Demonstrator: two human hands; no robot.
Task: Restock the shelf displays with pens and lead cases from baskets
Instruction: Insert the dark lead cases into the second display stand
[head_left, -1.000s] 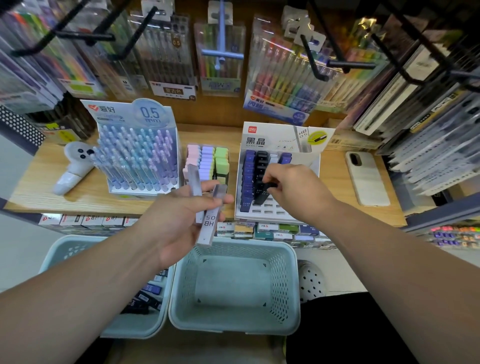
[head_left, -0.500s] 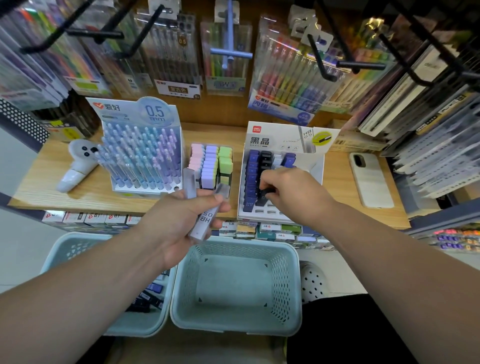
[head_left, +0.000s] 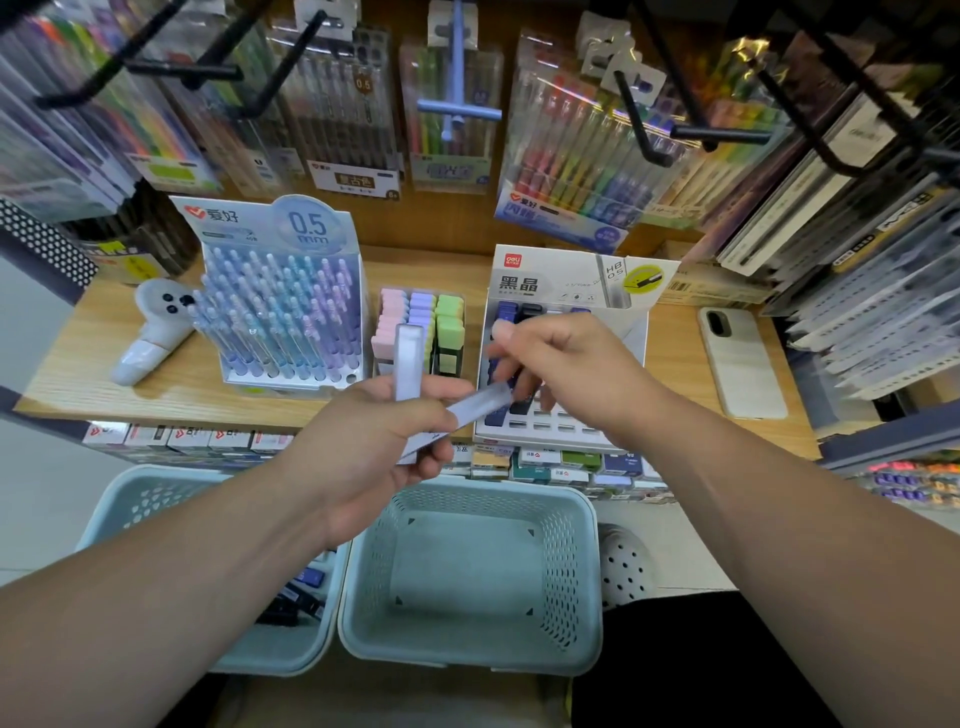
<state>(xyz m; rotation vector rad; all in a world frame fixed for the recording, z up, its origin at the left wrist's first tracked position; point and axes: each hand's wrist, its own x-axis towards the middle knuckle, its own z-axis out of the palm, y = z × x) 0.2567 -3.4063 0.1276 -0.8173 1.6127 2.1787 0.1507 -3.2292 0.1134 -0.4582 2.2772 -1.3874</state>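
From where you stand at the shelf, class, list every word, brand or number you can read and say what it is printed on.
"0.5 mm" and "爱好": header of the pen display.
"黑晶" and "HB 0.5": header of the lead case display.
"0.5": hanging pen pack.
Label on the lead case in the left hand: blurred.
Small boxes below and other hanging packs: too small to read.

Baskets (head_left: 563, 571) showing pale teal, walls patterned with perforations. Pens (head_left: 283, 312) grading from blue to lilac in a white stand. Blocks (head_left: 421, 317) running pink, lilac, green. Lead display (head_left: 566, 283) showing white, holding navy and black cases. Held cases (head_left: 408, 358) appearing translucent grey-lilac. Shelf (head_left: 156, 389) showing light wood grain.
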